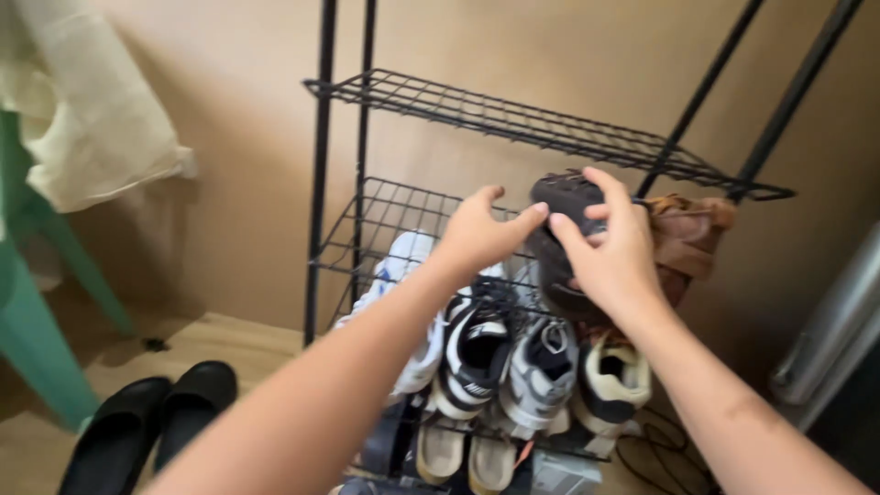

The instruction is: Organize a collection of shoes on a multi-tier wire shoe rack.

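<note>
Dark shoe [561, 240] perhaps half-hidden behind hands

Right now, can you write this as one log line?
left hand: touching dark shoe | right hand: gripping dark shoe | place: wire rack middle shelf | below: sneakers

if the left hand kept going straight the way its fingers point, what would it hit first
Most likely the dark shoe on the wire rack's middle shelf: the left hand points up and right, its fingertips already at the shoe's edge. The right hand holds that shoe. Depth is hard to judge.
</note>
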